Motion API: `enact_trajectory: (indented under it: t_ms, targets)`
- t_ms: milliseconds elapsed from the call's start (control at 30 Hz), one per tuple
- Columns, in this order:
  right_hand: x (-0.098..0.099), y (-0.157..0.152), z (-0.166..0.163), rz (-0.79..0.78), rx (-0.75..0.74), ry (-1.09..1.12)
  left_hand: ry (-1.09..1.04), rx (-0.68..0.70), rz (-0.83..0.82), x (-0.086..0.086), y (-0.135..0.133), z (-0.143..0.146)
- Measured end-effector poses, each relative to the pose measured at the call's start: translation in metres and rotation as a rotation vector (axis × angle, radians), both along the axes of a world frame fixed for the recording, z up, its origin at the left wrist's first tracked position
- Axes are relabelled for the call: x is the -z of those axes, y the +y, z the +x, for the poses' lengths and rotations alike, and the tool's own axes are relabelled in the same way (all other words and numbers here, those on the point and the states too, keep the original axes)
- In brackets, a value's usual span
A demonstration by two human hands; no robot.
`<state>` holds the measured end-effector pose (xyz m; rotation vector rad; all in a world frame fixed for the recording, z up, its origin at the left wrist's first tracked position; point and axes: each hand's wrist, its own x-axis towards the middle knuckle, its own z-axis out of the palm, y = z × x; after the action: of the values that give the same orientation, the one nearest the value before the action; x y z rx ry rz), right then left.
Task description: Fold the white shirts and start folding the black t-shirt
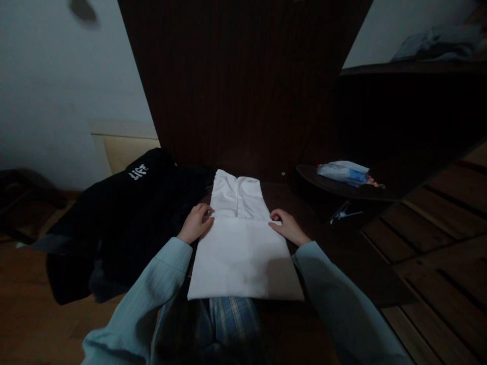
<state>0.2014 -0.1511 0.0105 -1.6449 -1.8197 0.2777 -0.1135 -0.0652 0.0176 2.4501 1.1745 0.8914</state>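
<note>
A folded white garment point(243, 258), perhaps a shirt, lies in front of me on a dark surface. Its near part is a smooth, wide panel. Beyond that panel's far edge shows a narrower part with a seam or gap down its middle. My left hand point(197, 222) pinches the left corner of the panel's far edge between thumb and fingers. At the right corner of the same edge, my right hand point(286, 225) has its thumb and fingers closed on the cloth. The fabric's near edge reaches over my lap.
Black clothing point(125, 228) with white lettering is heaped on the left. A tall dark wooden panel point(243, 91) rises behind the garment. To the right, a plastic packet point(344, 173) rests on a rounded shelf point(315, 178). Slatted wood point(437, 218) stands at far right.
</note>
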Motion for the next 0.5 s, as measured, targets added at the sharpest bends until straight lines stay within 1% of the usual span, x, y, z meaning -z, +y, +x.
enact_trajectory:
  t_ms: [67,100,133,233,333,400,500]
  targets:
    - [0.001,0.004,-0.006,0.008,-0.059,-0.078,0.063,0.145,0.036,-0.001,-0.002,0.005]
    - [0.002,0.005,-0.01,-0.014,-0.093,-0.124,0.113,0.203,0.038,0.0,-0.003,0.008]
    - [0.003,0.005,-0.014,-0.048,-0.118,-0.174,0.168,0.233,0.042,0.003,-0.004,0.01]
    - [0.009,-0.001,-0.025,-0.163,-0.127,-0.317,0.318,0.212,0.091,0.013,-0.01,0.015]
    - [0.013,-0.013,-0.03,-0.212,-0.113,-0.402,0.413,0.193,0.148,0.018,-0.022,0.012]
    - [0.012,-0.022,-0.031,-0.216,-0.121,-0.444,0.474,0.198,0.159,0.015,-0.031,0.007]
    - [0.01,-0.032,-0.032,-0.202,-0.142,-0.512,0.564,0.203,0.146,0.002,-0.041,0.002]
